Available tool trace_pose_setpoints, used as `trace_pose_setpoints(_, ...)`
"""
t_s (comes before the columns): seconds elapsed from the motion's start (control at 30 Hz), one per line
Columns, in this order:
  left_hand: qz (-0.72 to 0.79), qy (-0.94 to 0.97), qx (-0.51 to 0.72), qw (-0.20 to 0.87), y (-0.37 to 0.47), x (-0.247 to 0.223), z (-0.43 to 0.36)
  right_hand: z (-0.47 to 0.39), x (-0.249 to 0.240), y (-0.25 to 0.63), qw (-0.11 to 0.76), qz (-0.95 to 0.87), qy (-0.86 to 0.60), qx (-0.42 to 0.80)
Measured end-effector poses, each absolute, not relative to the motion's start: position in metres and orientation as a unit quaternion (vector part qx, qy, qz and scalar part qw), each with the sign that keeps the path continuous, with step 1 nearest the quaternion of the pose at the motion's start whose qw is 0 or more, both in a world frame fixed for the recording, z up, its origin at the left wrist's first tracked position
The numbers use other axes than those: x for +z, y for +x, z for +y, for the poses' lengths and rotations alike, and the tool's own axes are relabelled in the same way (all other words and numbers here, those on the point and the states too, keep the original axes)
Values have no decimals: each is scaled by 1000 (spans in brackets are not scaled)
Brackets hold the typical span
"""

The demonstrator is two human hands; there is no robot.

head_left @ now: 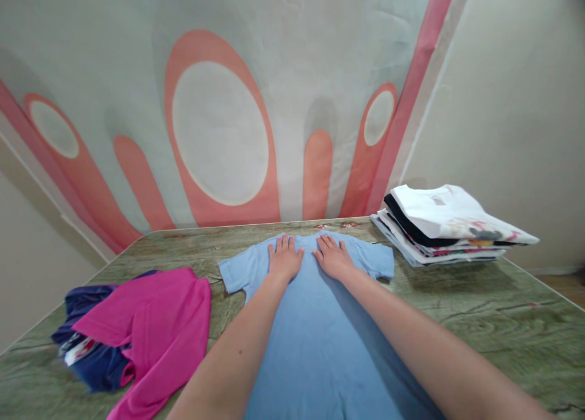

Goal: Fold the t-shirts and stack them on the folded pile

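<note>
I see a light blue T-shirt [315,328] spread flat down the centre of the frame, its collar end toward the far edge of the bench [479,310] and its sleeves out to either side. My left hand [284,258] and right hand [333,256] lie side by side on its upper part, just below the collar, palms down. The fingers are stretched out flat and a little spread, gripping nothing; laid like that they press the cloth flat against the bench. At lower left a pink shirt [159,328] lies loose over dark blue clothes [91,353], in a heap apart from the blue shirt. At right of centre a stack of folded shirts [448,225] sits squared up, well apart from my hands.
</note>
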State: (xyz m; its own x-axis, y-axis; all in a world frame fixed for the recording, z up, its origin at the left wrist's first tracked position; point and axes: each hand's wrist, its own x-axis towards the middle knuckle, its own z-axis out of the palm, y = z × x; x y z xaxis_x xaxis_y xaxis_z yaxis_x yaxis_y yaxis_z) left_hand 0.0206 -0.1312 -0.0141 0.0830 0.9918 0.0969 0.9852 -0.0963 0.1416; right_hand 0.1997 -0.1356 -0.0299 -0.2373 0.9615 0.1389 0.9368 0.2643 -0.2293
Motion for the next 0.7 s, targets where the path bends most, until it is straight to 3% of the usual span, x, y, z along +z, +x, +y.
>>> trace_pose_setpoints(0.33, 651, 750, 120, -14, -16, -13, -131, -131, -24, 229, 135, -781, -609, 38)
trace_pose_setpoints(0.43, 580, 805, 123, -6, -5, -8, -133, -137, -19, 220, 163, -824, -542, 29)
trace_pose_setpoints(0.53, 518, 852, 75, 26, 10, -13, -141, -145, -19, 211, 142, -871, -467, 56)
trace_pose_setpoints(0.7, 508, 861, 44, 1, 13, -20, -151, -147, -23, 210, 105, -873, -470, 71)
